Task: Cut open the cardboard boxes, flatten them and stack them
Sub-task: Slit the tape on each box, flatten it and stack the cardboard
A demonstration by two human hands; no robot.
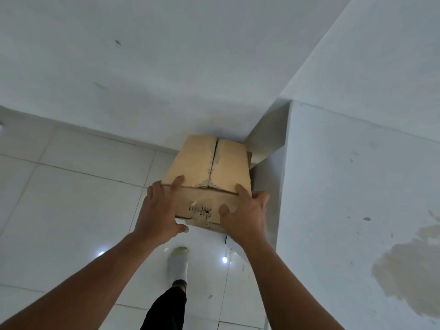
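Left hand (159, 210) and right hand (246, 216) clasp the cardboard box (209, 160), its torn marking (200, 211) illegible.

I'm looking into the corner of a plain indoor room, more like a dwelling than a workshop. The floor (71, 186) is large glossy white tiles that mirror small ceiling lights (224, 259). The walls (166, 55) are scuffed white paint, with a stained, peeling patch (404, 270) on a jutting pillar (333, 186). The person's foot (178, 258) wears only a sock.
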